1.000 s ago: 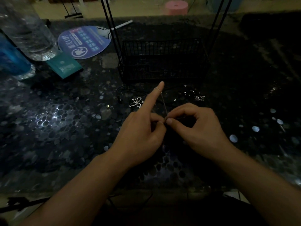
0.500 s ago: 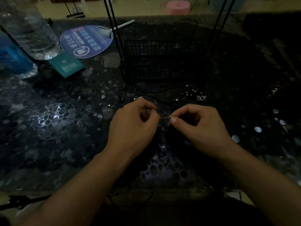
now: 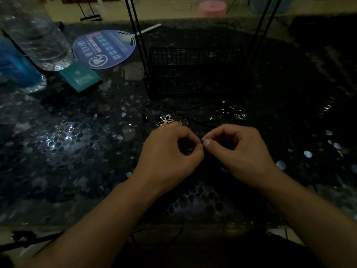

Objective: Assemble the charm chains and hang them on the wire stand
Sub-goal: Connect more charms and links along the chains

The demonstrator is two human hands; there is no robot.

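My left hand [image 3: 170, 151] and my right hand [image 3: 239, 149] meet fingertip to fingertip over the dark pebble-patterned table [image 3: 77, 151]. Both pinch a thin charm chain [image 3: 202, 139], of which only a small glint shows between the thumbs. A silver flower charm [image 3: 166, 119] lies just beyond my left knuckles. A small square charm [image 3: 240, 116] and several tiny metal bits [image 3: 229, 109] lie farther right. A thin black cord [image 3: 193, 109] runs across the table behind them. The black wire stand [image 3: 197, 72], with a basket base and tall uprights, is behind the charms.
At the far left stand a clear plastic bottle [image 3: 38, 35] and a blue bottle [image 3: 15, 66]. A teal booklet [image 3: 81, 76] and a blue round hand fan [image 3: 104, 49] lie beside them. A pink stool [image 3: 212, 8] sits on the floor beyond the table.
My left index finger, raised with the chain draped over it a second ago, has curled down. Both hands shifted slightly and now pinch the chain close together.
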